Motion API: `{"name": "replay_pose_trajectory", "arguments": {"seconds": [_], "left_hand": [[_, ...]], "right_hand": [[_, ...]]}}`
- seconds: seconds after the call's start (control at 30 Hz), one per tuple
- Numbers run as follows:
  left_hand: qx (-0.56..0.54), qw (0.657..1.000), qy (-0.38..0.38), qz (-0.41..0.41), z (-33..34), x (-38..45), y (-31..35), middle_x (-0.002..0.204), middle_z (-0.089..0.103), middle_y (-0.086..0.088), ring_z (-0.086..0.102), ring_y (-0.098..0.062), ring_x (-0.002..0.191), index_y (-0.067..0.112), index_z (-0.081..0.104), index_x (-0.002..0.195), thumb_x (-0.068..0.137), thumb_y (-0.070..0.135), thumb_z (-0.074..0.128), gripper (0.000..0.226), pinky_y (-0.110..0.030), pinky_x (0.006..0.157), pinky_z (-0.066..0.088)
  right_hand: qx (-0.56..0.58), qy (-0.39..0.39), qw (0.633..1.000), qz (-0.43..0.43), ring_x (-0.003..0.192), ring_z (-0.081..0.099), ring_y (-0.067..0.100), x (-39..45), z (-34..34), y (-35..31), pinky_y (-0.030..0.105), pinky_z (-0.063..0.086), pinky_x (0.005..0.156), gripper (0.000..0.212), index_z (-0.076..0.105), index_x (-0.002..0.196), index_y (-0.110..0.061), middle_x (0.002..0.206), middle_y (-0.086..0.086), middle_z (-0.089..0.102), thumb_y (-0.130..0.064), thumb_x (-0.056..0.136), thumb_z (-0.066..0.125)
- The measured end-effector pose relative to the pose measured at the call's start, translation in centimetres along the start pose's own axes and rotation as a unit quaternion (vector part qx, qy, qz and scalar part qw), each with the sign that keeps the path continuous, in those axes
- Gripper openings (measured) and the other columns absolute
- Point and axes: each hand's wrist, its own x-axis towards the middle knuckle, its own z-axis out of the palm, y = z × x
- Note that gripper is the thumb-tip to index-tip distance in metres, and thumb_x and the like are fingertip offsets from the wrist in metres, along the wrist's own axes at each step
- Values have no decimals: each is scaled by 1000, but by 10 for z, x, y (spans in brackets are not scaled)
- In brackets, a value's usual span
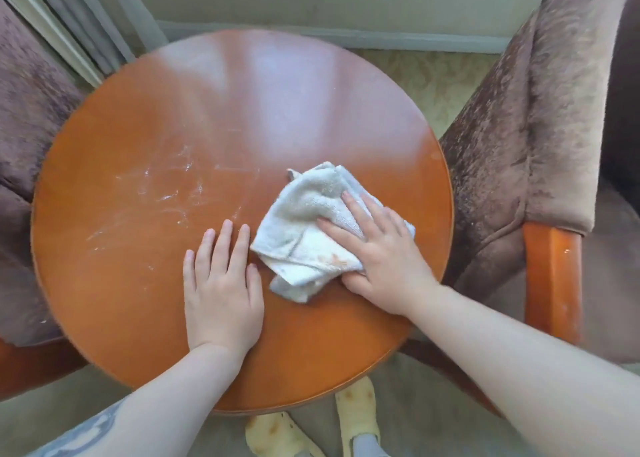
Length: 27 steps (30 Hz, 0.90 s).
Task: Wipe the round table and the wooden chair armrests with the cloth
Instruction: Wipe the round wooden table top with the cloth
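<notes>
Brown plush armchairs flank the round wooden desk (263, 117), whose left half carries white smears (166, 193). On its near right part lies the crumpled white terry cloth (301, 238), pressed down by the right hand (384, 262) with its fingers (356, 210) straight. The left hand (221, 297) rests flat and released just beside it. Soft, light and limp, the cloth will probably bunch, so it is best pressed at its middle with the palm. One glossy wooden armrest (550, 283) stands to the right.

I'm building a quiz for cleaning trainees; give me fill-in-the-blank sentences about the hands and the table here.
The right hand presses a ____ onto the round table.
The left hand rests flat on the wood, holding ____.
White smears mark the table's ____ half.
Missing words: cloth; nothing; left.
</notes>
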Motion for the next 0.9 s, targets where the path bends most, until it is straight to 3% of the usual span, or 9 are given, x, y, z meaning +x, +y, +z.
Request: {"name": "replay_pose_trajectory", "arguments": {"seconds": [0.1, 0.27, 0.33, 0.4, 0.5, 0.6, 0.7, 0.77, 0.9], "left_hand": [[11, 1000, -4, 9, 2, 1, 5, 154, 27, -3, 16, -22, 143, 23, 28, 147, 96, 36, 20, 54, -41, 118, 6], [51, 996, -18, 67, 0, 0, 6, 152, 30, -6, 18, -25, 142, 24, 29, 147, 97, 33, 23, 51, -46, 117, 7], [57, 991, -20, 119, -2, 0, 6, 147, 38, -6, 26, -25, 139, 22, 38, 143, 95, 27, 30, 49, -46, 116, 11], [49, 988, -22, 146, -4, 2, 3, 142, 46, -5, 34, -25, 135, 19, 46, 138, 94, 26, 32, 47, -46, 115, 13], [26, 989, -33, 144, -10, 12, 4, 141, 47, -2, 37, -22, 134, 20, 49, 136, 94, 31, 33, 46, -44, 115, 14], [3, 995, -26, 101, -11, 22, 12, 141, 47, 0, 35, -20, 135, 22, 48, 137, 95, 35, 33, 46, -42, 117, 10], [-1, 998, -12, 68, -6, 21, 19, 143, 44, -1, 30, -21, 137, 22, 46, 138, 95, 35, 34, 47, -45, 116, 9], [12, 998, -8, 66, -3, 18, 17, 145, 42, -1, 28, -21, 138, 21, 45, 139, 94, 34, 36, 48, -46, 116, 10], [-11, 998, 5, 60, -2, 18, 16, 141, 47, -3, 35, -22, 134, 16, 50, 135, 92, 30, 37, 47, -45, 115, 16]], "right_hand": [[-70, -107, 991, -37, 147, 4, 26, 15, -24, 69, 48, 13, 115, 78, 12, 148, -46, 161, 1, -2, -46, 79, 48], [29, 11, 927, 374, 145, 0, 32, 73, -2, 4, 53, 10, 114, 75, 9, 148, -43, 160, 7, -2, -48, 85, 48], [16, 35, 954, 297, 145, 2, 33, 55, 8, -19, 54, 11, 113, 74, 14, 148, -42, 160, 8, 2, -48, 82, 48], [0, 3, 996, 88, 145, 8, 32, 26, -1, 5, 53, 15, 112, 74, 19, 148, -43, 160, 6, 6, -48, 79, 45], [-86, -95, 990, -57, 146, 7, 28, 23, -25, 76, 50, 18, 114, 75, 10, 148, -46, 161, 1, 1, -51, 78, 37], [-52, -63, 978, 190, 145, 2, 31, 68, -26, 82, 53, 15, 113, 73, 1, 148, -44, 160, 5, -6, -53, 85, 35], [53, -13, 912, 407, 145, -6, 35, 108, -10, 21, 59, 6, 112, 72, 5, 149, -42, 160, 10, -8, -48, 88, 43], [16, 14, 946, 325, 145, -4, 35, 93, 2, -7, 60, 5, 111, 71, 11, 148, -42, 160, 10, -4, -46, 85, 44], [-53, -42, 992, -107, 146, 10, 31, 51, -13, 46, 56, 18, 112, 74, 24, 147, -42, 160, 6, 11, -47, 76, 44]]}}
